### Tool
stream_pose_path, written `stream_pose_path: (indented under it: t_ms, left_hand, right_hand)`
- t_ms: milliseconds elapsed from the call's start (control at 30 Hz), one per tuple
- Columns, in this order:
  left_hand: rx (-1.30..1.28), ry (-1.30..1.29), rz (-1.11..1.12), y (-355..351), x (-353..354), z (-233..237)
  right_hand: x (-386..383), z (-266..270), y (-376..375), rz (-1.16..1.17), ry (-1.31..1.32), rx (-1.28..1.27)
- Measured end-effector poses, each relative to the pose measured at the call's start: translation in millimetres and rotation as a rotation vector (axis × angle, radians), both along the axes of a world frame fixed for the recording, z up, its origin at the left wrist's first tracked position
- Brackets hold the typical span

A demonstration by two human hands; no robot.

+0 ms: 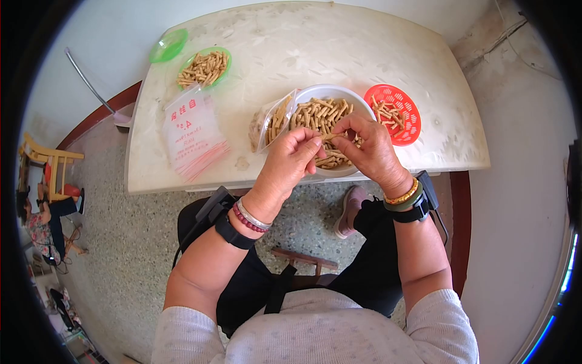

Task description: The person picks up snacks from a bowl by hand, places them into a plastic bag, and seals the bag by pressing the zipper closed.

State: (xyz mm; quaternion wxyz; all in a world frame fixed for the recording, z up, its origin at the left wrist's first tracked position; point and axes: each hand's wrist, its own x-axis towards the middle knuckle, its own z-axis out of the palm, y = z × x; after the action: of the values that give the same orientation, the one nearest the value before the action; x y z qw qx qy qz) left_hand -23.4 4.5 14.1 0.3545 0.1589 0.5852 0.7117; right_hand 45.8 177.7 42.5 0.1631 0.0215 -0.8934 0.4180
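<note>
My left hand (292,155) and my right hand (368,148) meet over the front of a white bowl (365,108) full of short tan sticks (321,114). Thumb and forefinger of each hand pinch one small stick (328,137) between them. Against the bowl's left side leans a clear bag (274,123) with more sticks inside. Right of the bowl, a red perforated basket (411,115) holds a few sticks. A green plate (227,59) at the back left carries a heap of sticks.
A pack of clear zip bags (193,130) with red print lies on the table (291,48) at the left. Behind it is an empty green dish (168,45). Another person (45,221) sits at the far left by a wooden chair (56,161).
</note>
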Motion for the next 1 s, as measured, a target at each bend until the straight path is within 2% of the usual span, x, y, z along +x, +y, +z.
stream_pose_path:
  t_ms: [200, 267, 300, 333, 367, 433, 500, 600, 667, 700, 767, 833, 1000]
  left_hand:
    - [0.117, -0.298, -0.155, -4, 0, -7]
    - [0.188, -0.370, -0.194, -4, 1, -11]
    - [0.261, -0.441, -0.197, -4, 2, -13]
    - [0.334, -0.511, -0.199, -3, 2, -13]
    - [0.335, -0.512, -0.199, -3, 3, -13]
    - [0.328, -0.571, -0.128, -1, 4, -7]
    - [0.321, -0.544, -0.152, -1, 2, -10]
    - [0.270, -0.460, -0.173, -4, 2, -10]
    - [0.228, -0.405, -0.164, -6, 2, -8]
    - [0.184, -0.312, -0.106, -5, 3, -6]
    - [0.140, -0.217, -0.051, -4, 3, -4]
    - [0.157, -0.177, 0.054, -3, 3, -5]
    - [0.165, -0.179, 0.088, -1, 5, 3]
  right_hand:
    - [1, -5, 0, 0.007, -0.052, -0.162]
    - [1, -5, 0, 0.076, -0.093, -0.444]
    - [0, -6, -2, 0.076, -0.093, -0.443]
    - [0, -5, -6, 0.112, -0.123, -0.562]
    - [0, -5, -8, 0.147, -0.153, -0.682]
    - [-2, -13, -7, 0.175, -0.191, -0.695]
    - [-2, -15, -8, 0.204, -0.228, -0.708]
    - [-3, -10, -15, 0.122, -0.119, -0.711]
    - [-6, -10, -15, 0.041, -0.074, -0.836]
    - [-7, -13, -13, 0.041, -0.074, -0.836]
    - [-7, -20, -6, -0.057, -0.106, -0.479]
    - [-5, -13, -8, -0.039, -0.106, -0.413]
    - [2, 1, -9, 0.005, -0.171, -0.231]
